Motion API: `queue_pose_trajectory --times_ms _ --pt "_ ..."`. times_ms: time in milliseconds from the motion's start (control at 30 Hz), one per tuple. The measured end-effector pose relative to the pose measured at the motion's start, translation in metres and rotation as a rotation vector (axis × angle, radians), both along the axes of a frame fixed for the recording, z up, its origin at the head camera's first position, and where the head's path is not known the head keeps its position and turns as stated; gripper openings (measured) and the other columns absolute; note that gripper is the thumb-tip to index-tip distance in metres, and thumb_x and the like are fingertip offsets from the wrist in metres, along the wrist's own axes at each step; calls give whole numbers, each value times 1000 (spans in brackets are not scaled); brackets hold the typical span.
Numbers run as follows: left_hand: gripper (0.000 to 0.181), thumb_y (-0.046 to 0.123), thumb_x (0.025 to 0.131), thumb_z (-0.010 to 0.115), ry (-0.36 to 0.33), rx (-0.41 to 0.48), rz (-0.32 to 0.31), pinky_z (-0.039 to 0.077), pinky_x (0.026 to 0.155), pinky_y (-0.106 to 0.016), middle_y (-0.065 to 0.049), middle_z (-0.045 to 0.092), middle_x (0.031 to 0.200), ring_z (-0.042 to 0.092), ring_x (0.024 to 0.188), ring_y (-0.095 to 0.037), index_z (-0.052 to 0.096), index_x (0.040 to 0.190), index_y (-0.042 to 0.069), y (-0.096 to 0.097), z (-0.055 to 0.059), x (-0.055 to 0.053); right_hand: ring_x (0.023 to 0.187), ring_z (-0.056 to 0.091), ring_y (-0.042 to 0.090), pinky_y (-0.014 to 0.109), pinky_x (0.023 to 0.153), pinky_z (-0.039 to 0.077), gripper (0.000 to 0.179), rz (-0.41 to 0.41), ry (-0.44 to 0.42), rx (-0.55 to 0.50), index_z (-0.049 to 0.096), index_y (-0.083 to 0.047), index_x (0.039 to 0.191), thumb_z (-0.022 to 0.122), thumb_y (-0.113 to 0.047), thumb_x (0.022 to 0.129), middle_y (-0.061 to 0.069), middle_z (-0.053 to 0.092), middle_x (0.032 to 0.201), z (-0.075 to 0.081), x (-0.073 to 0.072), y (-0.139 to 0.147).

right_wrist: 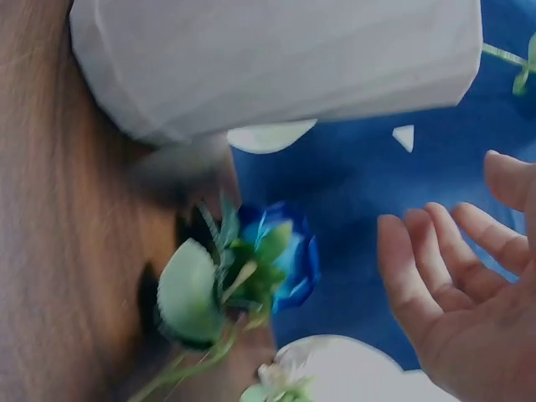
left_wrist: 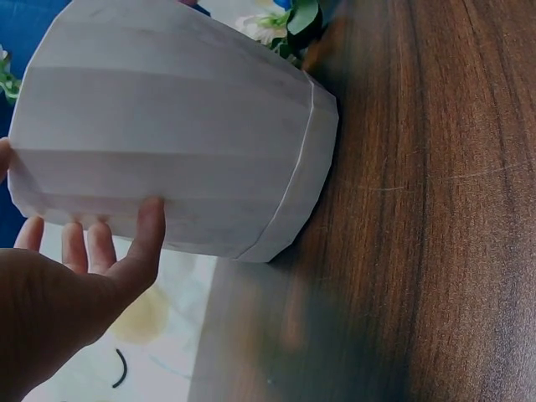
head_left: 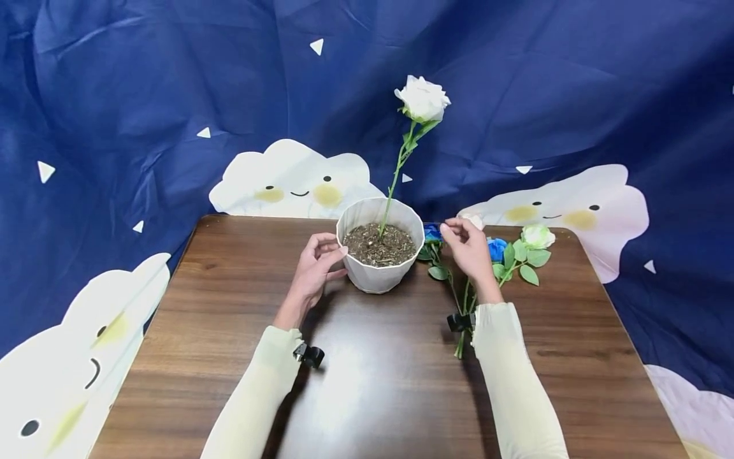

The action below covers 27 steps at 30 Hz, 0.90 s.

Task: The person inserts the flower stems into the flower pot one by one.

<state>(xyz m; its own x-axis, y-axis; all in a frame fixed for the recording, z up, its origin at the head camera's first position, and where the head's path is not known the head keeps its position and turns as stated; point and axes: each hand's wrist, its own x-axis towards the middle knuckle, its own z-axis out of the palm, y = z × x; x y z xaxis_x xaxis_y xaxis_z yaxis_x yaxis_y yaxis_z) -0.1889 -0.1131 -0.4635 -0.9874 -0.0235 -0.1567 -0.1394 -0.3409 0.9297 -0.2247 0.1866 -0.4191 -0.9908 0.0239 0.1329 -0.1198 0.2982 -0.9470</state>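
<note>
A white faceted flowerpot (head_left: 375, 278) filled with dark soil (head_left: 373, 248) stands toward the back of the table. One white rose (head_left: 423, 100) rises from the soil on a long green stem, leaning slightly right. My left hand (head_left: 315, 264) is at the pot's left side, its fingertips against the outer wall and the thumb near the rim. To the right of the pot, my right hand (head_left: 469, 251) hovers over the lying flowers with nothing in it, fingers relaxed. In the right wrist view a blue rose (right_wrist: 289, 255) lies below that hand, apart from the fingers.
Several loose artificial roses lie right of the pot, among them a blue rose (head_left: 496, 249) and a white-green rose (head_left: 538, 236), with stems (head_left: 460, 344) pointing toward the front. Behind the brown wooden table (head_left: 241, 306) hangs a dark blue curtain (head_left: 172, 83) with cloud prints.
</note>
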Motion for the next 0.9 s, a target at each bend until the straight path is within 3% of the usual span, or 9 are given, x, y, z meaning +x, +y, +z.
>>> queue_pose_trajectory --times_ms 100,200,400,533,733,900 --pt "38 0 92 68 -1 -5 -4 60 90 -57 -6 51 110 58 93 -13 51 124 8 0 -2 3 82 63 6 29 75 65 36 27 -83 -65 55 17 125 62 -9 101 9 65 100 -22 -3 13" --pt "38 1 91 69 10 -4 -10 58 93 -60 -6 51 110 59 94 -13 51 124 8 1 -2 4 84 66 10 33 76 66 40 38 -149 -78 53 13 129 62 -16 102 3 63 100 -40 -7 28" --pt "36 0 91 69 3 7 -4 56 94 -62 -5 51 110 58 95 -13 52 122 10 2 -2 3 93 65 19 36 83 65 42 83 -263 -21 48 13 135 61 -9 102 18 59 113 -56 -5 49" --pt "35 0 92 68 6 2 3 58 92 -60 -5 51 110 58 95 -13 52 121 10 1 -3 2 92 66 17 40 87 64 43 142 -334 14 48 15 135 62 -4 100 30 59 120 -64 -1 55" --pt "36 0 91 68 9 15 2 57 93 -62 -6 51 111 57 95 -13 52 121 11 1 -3 1 88 68 14 44 87 63 42 163 -391 -13 49 18 132 64 0 97 32 62 119 -74 4 58" --pt "36 -1 91 69 7 15 3 55 94 -63 -5 51 110 58 93 -13 52 121 10 0 -3 2 82 70 15 39 82 65 35 171 -387 -11 55 19 123 65 4 94 22 69 104 -77 9 59"
